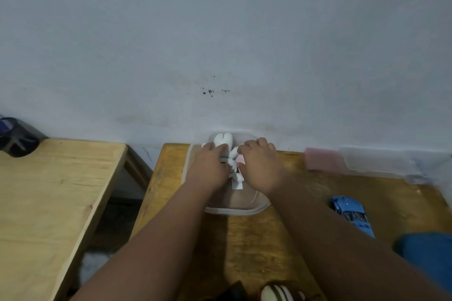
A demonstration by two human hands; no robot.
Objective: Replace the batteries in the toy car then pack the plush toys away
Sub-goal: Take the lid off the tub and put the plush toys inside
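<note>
A clear plastic container (254, 208) stands on the wooden table against the wall. White plush toys (223, 140) lie inside it, with a paper tag (236, 186) sticking out between my hands. My left hand (210, 166) presses down on the plush from the left, fingers curled over it. From the right, my right hand (260, 166) rests on the same plush. A blue toy car (352, 214) lies on the table to the right, apart from both hands. A striped plush (278, 292) shows at the bottom edge.
A clear lid (381, 161) and a pink object (322, 160) lie at the back right by the wall. A second wooden table (49, 190) stands to the left across a gap. A dark object (17, 139) sits on its far corner. Blue cloth (428, 259) shows at the right.
</note>
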